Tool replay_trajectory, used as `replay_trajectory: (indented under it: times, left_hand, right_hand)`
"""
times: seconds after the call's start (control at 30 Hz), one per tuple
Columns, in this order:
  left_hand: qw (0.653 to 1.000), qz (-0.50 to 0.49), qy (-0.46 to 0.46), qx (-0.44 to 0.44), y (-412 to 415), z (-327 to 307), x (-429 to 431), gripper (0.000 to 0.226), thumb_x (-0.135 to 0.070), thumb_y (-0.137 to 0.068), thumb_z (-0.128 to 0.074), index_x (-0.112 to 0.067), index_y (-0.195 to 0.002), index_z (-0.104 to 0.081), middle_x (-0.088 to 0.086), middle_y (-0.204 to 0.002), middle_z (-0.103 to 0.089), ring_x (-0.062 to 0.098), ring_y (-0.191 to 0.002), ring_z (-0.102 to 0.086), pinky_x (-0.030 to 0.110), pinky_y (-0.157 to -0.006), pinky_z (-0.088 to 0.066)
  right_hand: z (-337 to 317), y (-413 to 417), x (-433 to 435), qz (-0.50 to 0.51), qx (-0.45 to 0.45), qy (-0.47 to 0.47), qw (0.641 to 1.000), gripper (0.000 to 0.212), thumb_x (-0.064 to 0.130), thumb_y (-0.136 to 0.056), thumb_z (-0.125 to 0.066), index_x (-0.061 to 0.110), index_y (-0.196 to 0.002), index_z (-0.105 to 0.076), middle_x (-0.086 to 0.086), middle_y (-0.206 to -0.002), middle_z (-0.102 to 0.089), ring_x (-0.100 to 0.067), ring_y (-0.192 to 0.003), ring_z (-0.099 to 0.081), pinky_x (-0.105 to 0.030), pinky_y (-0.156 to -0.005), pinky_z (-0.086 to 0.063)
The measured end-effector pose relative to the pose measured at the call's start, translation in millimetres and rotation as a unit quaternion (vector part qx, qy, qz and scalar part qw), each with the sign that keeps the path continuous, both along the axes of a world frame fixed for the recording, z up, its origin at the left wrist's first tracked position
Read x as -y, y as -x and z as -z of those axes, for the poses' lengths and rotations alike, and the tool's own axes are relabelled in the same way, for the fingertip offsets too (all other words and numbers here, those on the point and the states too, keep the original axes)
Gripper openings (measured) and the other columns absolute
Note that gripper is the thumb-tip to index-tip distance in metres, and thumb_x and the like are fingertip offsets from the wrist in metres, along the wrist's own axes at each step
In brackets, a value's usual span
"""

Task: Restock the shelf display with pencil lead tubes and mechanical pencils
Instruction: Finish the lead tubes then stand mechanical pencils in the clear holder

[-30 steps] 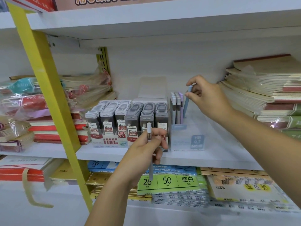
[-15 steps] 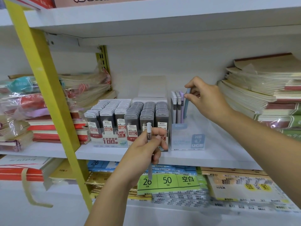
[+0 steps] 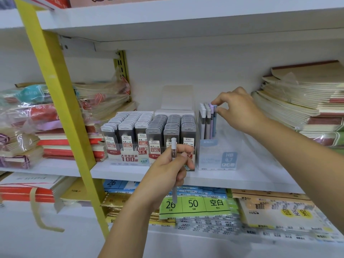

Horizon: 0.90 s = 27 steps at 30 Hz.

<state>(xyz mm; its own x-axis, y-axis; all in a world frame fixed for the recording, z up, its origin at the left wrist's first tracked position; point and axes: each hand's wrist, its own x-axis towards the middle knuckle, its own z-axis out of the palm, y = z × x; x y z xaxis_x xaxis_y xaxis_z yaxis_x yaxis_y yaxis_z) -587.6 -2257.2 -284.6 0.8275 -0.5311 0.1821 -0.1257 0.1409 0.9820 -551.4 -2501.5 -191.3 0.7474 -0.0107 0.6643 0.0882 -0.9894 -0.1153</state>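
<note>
Lower now, the blue pencil (image 3: 215,119) slots beside the pencil row (image 3: 204,116); my right hand (image 3: 240,108) pinches its cap, my left hand (image 3: 167,174) grips a white pencil (image 3: 173,146) upright, queued next.

The left hand (image 3: 167,170), at 6 o'clock, grips a white pencil (image 3: 174,144) upright; the right hand (image 3: 240,110), at 2 o'clock, pinches a blue pencil (image 3: 215,121).

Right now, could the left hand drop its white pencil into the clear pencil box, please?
Probably not yet: the left hand and its white pencil are near the pencil box, but the right hand pinches the blue pencil right over its free space.
</note>
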Motion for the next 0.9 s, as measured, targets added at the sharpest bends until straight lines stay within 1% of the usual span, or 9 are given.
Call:
replay_trajectory:
  times: [0.2,0.3,0.37,0.43,0.53,0.63,0.73,0.8,0.9]
  left_hand:
    - [1.000,0.008,-0.001,0.005,4,-2,-2,0.022,-0.018,-0.107,-0.044,-0.021,-0.115,-0.064,-0.004,-0.076,-0.065,0.007,-0.053,-0.042,0.019,-0.051,-0.039]
    - [1.000,0.009,0.000,0.006,5,-3,-3,0.022,-0.018,-0.107,-0.044,-0.020,-0.115,-0.064,-0.005,-0.076,-0.065,0.006,-0.054,-0.043,0.018,-0.051,-0.039]
    - [1.000,0.010,0.000,0.009,7,-4,-4,0.022,-0.018,-0.107,-0.044,-0.021,-0.115,-0.064,-0.005,-0.076,-0.065,0.006,-0.054,-0.044,0.018,-0.051,-0.040]
    - [1.000,0.014,-0.009,0.016,9,-5,-4,0.022,-0.019,-0.107,-0.044,-0.020,-0.115,-0.064,-0.006,-0.077,-0.065,0.005,-0.056,-0.045,0.017,-0.052,-0.041]
    - [0.999,0.027,-0.027,0.027,14,-8,-1,0.021,-0.019,-0.107,-0.045,-0.017,-0.117,-0.063,-0.008,-0.078,-0.064,0.006,-0.058,-0.044,0.017,-0.053,-0.040]
    - [0.997,0.039,-0.049,0.039,20,-12,3,0.019,-0.021,-0.107,-0.045,-0.019,-0.104,-0.063,-0.011,-0.074,-0.063,0.005,-0.059,-0.044,0.017,-0.054,-0.040]
    - [0.996,0.054,-0.060,0.043,25,-14,5,0.020,-0.022,-0.107,-0.046,-0.021,-0.096,-0.062,-0.017,-0.064,-0.061,0.001,-0.057,-0.046,0.016,-0.055,-0.042]
    - [0.996,0.044,-0.059,0.054,25,-14,4,0.016,-0.021,-0.106,-0.049,-0.019,-0.103,-0.065,-0.016,-0.073,-0.064,0.002,-0.065,-0.053,0.017,-0.062,-0.047]
    - [0.998,0.020,-0.039,0.051,21,-13,-1,0.018,-0.017,-0.104,-0.052,-0.017,-0.115,-0.066,-0.008,-0.085,-0.069,0.005,-0.075,-0.063,0.020,-0.073,-0.054]
  right_hand:
    - [2,-1,4,0.033,-0.084,-0.043,0.995,0.038,0.024,-0.099,-0.048,0.033,-0.136,-0.053,-0.010,-0.133,-0.053,-0.028,-0.126,-0.039,-0.038,-0.104,-0.033]
    - [10,8,1,0.021,-0.082,-0.032,0.996,0.044,0.019,-0.101,-0.046,0.024,-0.144,-0.043,-0.003,-0.145,-0.048,-0.025,-0.133,-0.030,-0.033,-0.107,-0.023]
    - [13,24,-5,-0.007,0.002,-0.063,0.998,0.041,0.017,-0.100,-0.048,0.019,-0.141,-0.049,-0.002,-0.139,-0.054,-0.021,-0.129,-0.033,-0.027,-0.103,-0.023]
    - [17,43,-17,-0.060,0.061,-0.100,0.991,0.030,0.021,-0.098,-0.051,0.024,-0.126,-0.062,0.004,-0.121,-0.063,-0.011,-0.115,-0.039,-0.024,-0.094,-0.030]
    - [20,72,-47,-0.165,-0.011,-0.174,0.971,0.019,0.042,-0.089,-0.055,0.042,-0.103,-0.068,0.025,-0.100,-0.065,0.000,-0.102,-0.046,-0.025,-0.085,-0.038]
    - [22,89,-75,-0.246,-0.119,-0.222,0.936,0.027,0.057,-0.076,-0.059,0.049,-0.100,-0.068,0.027,-0.099,-0.064,0.000,-0.104,-0.049,-0.022,-0.089,-0.040]
    - [26,92,-87,-0.272,-0.129,-0.251,0.920,0.014,0.035,-0.083,-0.070,0.040,-0.095,-0.072,0.020,-0.094,-0.069,-0.007,-0.091,-0.059,-0.021,-0.083,-0.047]
    - [25,93,-84,-0.281,-0.106,-0.320,0.899,0.010,0.022,-0.087,-0.068,0.025,-0.095,-0.074,0.011,-0.085,-0.072,-0.011,-0.077,-0.064,-0.017,-0.071,-0.051]
    - [19,93,-71,-0.258,-0.048,-0.442,0.858,0.009,0.017,-0.093,-0.060,0.014,-0.096,-0.068,0.002,-0.085,-0.075,-0.009,-0.077,-0.069,-0.016,-0.066,-0.052]
